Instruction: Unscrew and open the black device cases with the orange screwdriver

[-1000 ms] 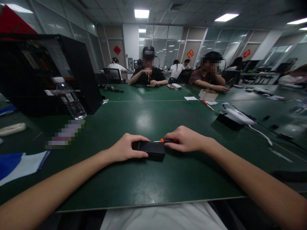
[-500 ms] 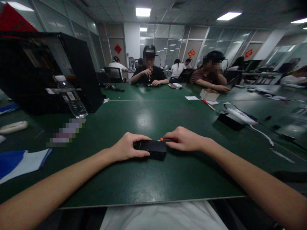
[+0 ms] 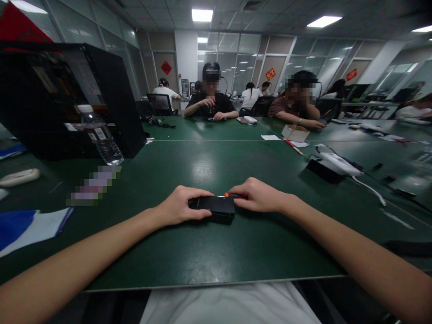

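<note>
A small black box (image 3: 221,206) rests on the green table (image 3: 202,256) in front of me. My left hand (image 3: 178,204) grips its left end, with the thumb on the near side and the fingers on the far side. At the box's far right edge, my right hand (image 3: 256,196) is closed around a screwdriver with an orange and black handle (image 3: 227,195). The screwdriver lies nearly level, and its thin metal shaft points left along the far side of the box. Where its tip ends is hidden.
On the left are a black computer case (image 3: 114,99), a water bottle (image 3: 101,137) and a blue and white packet (image 3: 37,227). To the right lie a white power strip (image 3: 340,164) with cables and a small cardboard box (image 3: 295,133). Two people sit across the table.
The orange end of the screwdriver has shifted slightly left, along with my right hand. The black box looks tilted a little differently. My left hand keeps its grip.
</note>
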Motion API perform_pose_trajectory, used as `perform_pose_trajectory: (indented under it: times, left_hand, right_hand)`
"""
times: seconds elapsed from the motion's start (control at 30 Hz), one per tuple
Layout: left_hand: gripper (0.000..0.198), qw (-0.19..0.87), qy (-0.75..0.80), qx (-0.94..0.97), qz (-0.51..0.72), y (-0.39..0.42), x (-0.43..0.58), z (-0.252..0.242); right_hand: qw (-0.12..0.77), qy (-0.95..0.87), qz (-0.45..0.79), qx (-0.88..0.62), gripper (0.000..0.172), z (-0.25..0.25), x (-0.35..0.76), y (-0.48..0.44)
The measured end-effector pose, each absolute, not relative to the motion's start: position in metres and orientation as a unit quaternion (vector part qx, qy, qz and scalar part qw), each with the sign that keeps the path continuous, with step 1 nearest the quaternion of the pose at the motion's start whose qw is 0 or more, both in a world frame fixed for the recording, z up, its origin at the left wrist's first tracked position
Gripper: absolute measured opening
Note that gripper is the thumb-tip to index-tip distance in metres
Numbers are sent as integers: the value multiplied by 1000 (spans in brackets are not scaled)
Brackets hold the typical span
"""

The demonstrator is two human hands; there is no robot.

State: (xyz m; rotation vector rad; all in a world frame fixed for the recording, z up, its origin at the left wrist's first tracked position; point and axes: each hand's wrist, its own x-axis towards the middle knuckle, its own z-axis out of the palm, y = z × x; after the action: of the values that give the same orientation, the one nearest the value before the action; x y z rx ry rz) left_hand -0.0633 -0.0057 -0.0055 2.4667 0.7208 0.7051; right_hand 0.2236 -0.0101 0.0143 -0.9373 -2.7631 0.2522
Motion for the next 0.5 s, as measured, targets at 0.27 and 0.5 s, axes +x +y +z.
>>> perform_pose_trajectory:
  times: [0.27, 0.5]
  left_hand:
    - [47, 223, 265, 901, 263, -6, -63, -5]
    - [44, 241, 279, 894, 253, -11, -59, 0]
  right_hand:
    - [64, -934, 93, -340, 25, 8, 220, -7]
    - [-39, -915, 23, -400, 29, 23, 242, 2]
